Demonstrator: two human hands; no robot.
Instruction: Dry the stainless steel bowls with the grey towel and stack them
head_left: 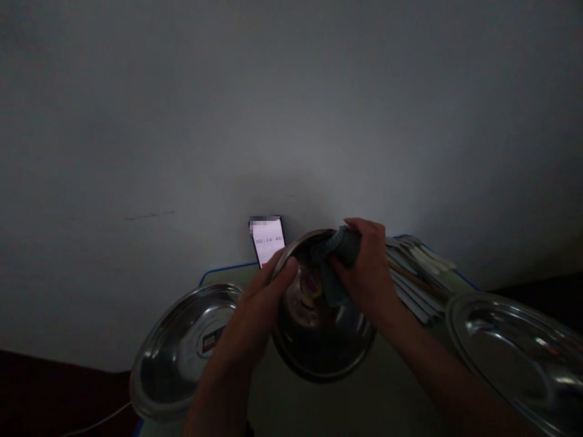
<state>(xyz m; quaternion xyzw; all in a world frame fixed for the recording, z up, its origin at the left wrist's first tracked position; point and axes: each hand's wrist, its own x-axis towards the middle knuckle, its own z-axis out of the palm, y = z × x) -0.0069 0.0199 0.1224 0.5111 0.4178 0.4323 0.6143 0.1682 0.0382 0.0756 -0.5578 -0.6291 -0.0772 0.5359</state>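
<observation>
A shiny metal bowl (319,352) is tilted up in front of me, its hollow side facing me. My left hand (268,285) grips its left rim, with the thumb over the edge. Bunched in my right hand (368,261) is a grey-green cloth (337,285), pressed at the bowl's upper right rim. Part of the cloth hangs down inside the bowl. A small coloured label shows dimly on the bowl's inner surface. The fingertips behind the rim are hidden.
Left of me sits another metal basin (159,364) with a sticker; a third metal basin (505,358) is at the right. A phone (268,240) showing a timer leans on the wall (291,109). Several knives and utensils (419,267) lie on the green, blue-edged table (282,400).
</observation>
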